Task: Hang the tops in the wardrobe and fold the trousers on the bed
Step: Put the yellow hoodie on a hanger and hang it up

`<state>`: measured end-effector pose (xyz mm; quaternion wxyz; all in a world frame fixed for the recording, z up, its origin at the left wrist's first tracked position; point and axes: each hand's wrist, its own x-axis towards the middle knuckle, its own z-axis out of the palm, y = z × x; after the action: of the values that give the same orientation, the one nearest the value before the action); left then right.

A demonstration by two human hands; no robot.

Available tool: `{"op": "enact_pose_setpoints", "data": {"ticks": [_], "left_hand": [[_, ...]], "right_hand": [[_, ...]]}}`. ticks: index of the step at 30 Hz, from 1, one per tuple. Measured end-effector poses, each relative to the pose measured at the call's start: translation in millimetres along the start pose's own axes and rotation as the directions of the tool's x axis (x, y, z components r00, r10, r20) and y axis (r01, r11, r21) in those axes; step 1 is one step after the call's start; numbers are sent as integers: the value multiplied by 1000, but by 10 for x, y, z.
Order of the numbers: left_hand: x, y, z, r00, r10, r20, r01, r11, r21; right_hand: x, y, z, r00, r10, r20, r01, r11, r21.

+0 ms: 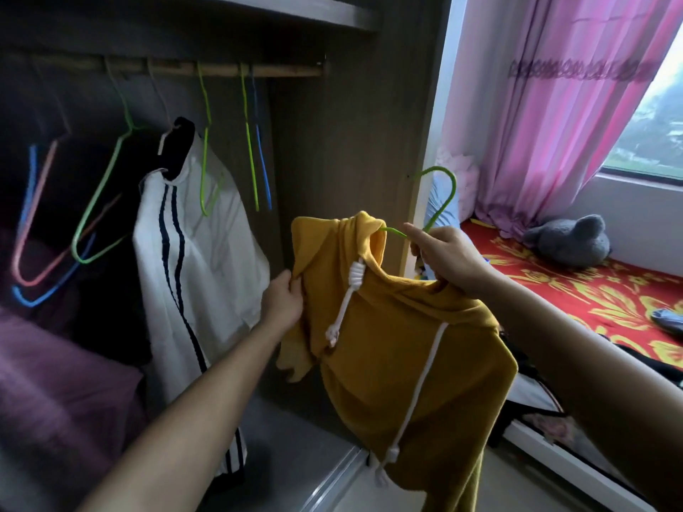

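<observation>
A mustard-yellow hoodie (399, 349) with white drawstrings hangs in front of me on a green wire hanger (439, 201). My right hand (449, 258) grips the hanger's neck just below its hook. My left hand (284, 299) pinches the hoodie's left shoulder edge. Both are held at the open wardrobe's right side, below the wooden rail (221, 70). A white top with dark stripes (196, 253) hangs from that rail.
Several empty wire hangers, green (99, 201), blue and pink, hang on the rail to the left. Purple fabric (55, 393) lies low in the wardrobe. To the right is a bed with a red-and-yellow cover (576, 290), a grey plush toy (569, 240) and pink curtains (554, 105).
</observation>
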<state>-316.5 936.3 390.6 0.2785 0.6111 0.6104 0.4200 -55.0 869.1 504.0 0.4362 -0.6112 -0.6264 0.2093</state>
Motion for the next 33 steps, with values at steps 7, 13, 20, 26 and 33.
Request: {"op": "enact_pose_setpoints", "data": {"ticks": [7, 13, 20, 26, 33], "left_hand": [[206, 761, -288, 781, 481, -398, -423, 877, 229], [213, 1016, -239, 700, 665, -259, -526, 726, 443], [222, 682, -547, 794, 541, -276, -391, 804, 448], [190, 483, -403, 933, 332, -138, -221, 831, 511], [62, 1188, 119, 995, 20, 100, -24, 999, 42]], "right_hand": [[-242, 530, -176, 952, 69, 299, -32, 991, -129], [-193, 741, -267, 891, 212, 401, -11, 894, -448], [73, 527, -835, 992, -121, 36, 124, 989, -83], [224, 586, -900, 988, -154, 19, 155, 986, -63], [-14, 654, -518, 928, -295, 227, 349, 901, -257]]}}
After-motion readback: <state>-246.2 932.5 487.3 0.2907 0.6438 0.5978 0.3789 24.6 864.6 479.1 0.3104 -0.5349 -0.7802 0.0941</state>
